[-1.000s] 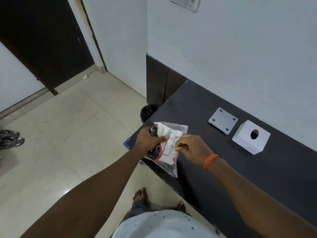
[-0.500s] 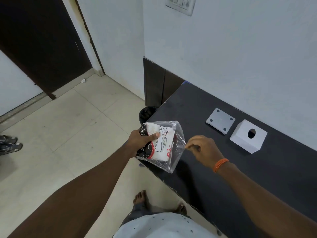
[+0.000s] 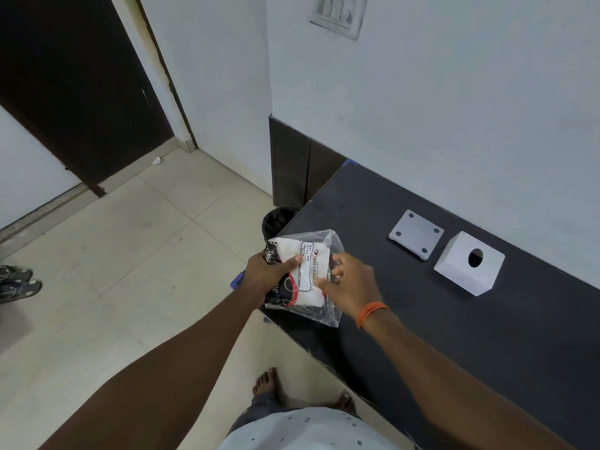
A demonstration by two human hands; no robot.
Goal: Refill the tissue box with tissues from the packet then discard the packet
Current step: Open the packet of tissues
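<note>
A clear plastic tissue packet (image 3: 308, 264) with white tissues and a printed label is held above the left end of the black table (image 3: 422, 319). My left hand (image 3: 266, 274) grips its left side. My right hand (image 3: 350, 284) has its fingers on the packet's right side, at the loose plastic. A white cube-shaped tissue box (image 3: 469, 263) with a round hole stands on the table to the right, apart from both hands. Its flat grey base plate (image 3: 416, 233) lies beside it, to its left.
A black waste bin (image 3: 276, 219) stands on the floor just beyond the table's left end. A white wall runs behind the table. Tiled floor lies to the left, with sandals (image 3: 18, 284) at the far left and a dark door (image 3: 74, 86) behind.
My right hand, which had pulled away from the packet half a second ago, has come back onto its right side. My left hand still holds the packet in about the same place.
</note>
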